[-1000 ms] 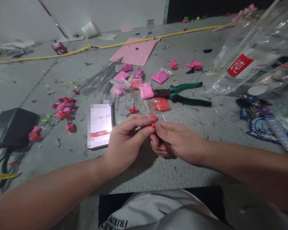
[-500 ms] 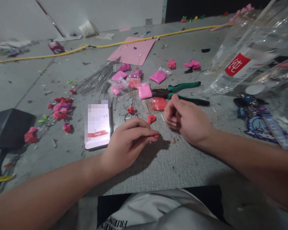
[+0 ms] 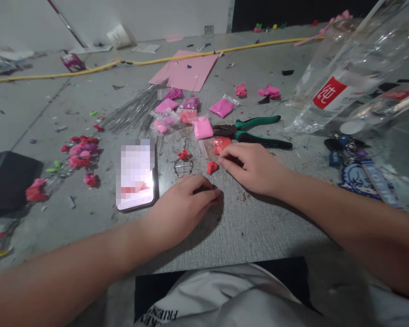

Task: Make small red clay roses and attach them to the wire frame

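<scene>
My left hand [image 3: 186, 206] rests low over the table beside the phone, fingers and thumb pressed together. A trace of red at its fingertips matches the small piece of red clay seen there before; the fingers mostly hide it. Farther right, my right hand [image 3: 250, 165] is closed with fingertips drawn together, at the edge of a bag of red clay [image 3: 221, 146]. Whatever those fingertips hold is hidden. Just left of them lies a lump of red clay [image 3: 211, 167]. A round wire frame [image 3: 183, 168] and a small red clay flower [image 3: 184, 155] sit beyond my left hand.
A phone [image 3: 135, 177] lies left of my hand, with clay flowers [image 3: 82, 152] beyond it. Pliers [image 3: 255, 131], bagged pink clay [image 3: 202, 127] and thin wires [image 3: 136, 109] lie ahead. Plastic bottles [image 3: 330, 95] and keys [image 3: 344, 145] are on the right.
My left hand has come down toward the table, its fingertips now mostly covering the red piece. My right hand has moved left and turned palm-down, its fingertips reaching toward the red clay.
</scene>
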`<state>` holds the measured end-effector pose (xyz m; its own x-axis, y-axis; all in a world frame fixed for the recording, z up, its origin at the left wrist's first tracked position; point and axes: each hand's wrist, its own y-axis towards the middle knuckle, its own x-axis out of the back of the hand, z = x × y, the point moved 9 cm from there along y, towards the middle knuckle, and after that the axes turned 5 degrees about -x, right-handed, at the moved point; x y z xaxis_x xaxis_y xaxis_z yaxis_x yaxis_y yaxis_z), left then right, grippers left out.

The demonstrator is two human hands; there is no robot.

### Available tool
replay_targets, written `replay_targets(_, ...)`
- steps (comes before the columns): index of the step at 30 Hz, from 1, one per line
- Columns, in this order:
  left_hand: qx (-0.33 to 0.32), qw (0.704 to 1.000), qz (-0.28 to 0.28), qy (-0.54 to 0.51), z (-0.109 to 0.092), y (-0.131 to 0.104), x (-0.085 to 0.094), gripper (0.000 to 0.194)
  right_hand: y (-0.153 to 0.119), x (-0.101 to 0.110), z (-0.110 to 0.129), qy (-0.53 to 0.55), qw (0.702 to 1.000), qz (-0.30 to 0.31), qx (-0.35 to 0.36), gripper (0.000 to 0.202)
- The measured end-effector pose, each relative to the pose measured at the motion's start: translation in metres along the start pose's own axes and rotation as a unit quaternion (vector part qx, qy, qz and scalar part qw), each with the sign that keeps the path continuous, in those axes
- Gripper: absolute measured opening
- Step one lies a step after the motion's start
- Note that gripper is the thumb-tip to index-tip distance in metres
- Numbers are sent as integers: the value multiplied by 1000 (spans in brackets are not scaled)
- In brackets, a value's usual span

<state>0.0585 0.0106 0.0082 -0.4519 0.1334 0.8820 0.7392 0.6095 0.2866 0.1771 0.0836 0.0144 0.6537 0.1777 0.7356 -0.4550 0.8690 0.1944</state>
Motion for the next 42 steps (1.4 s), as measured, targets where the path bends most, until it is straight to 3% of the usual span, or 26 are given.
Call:
replay_targets(6,10,996,-94,4,11,5,21,22,4,-11,0,-58,998,25,9,16)
replay_targets(12,112,967,-212,-90,30,0,41,19,2,-8,15,-31,997,14,70,5)
replay_targets(18,165,944,-203,-202,39,-4,27,26,-12,3,38,25,988,1,151,8)
replay_targets(20,191,911,-239,-275,45,-8,27,23,-14,6,38,54,990,-23,126,11)
replay_targets(22,217,861,-277,-367,51,-12,24,20,-15,7,35,74,992,-39,95,12)
replay_targets(25,246,795,-282,-478,54,-13,14,12,-17,5,37,68,991,-45,103,13)
replay_targets(29,263,759,-274,-528,55,-14,6,14,-17,3,40,56,990,-40,124,11)
replay_targets(31,260,761,-277,-525,55,-14,6,19,-17,2,41,50,990,-31,127,11)
replay_targets(34,246,794,-269,-486,53,-12,10,25,-18,2,42,31,989,-33,138,10)
replay_targets(38,230,839,-240,-432,48,-7,14,17,-21,0,46,16,986,-22,162,13)
replay_targets(42,226,856,-231,-404,45,-8,17,12,-20,4,46,24,988,-15,154,14)
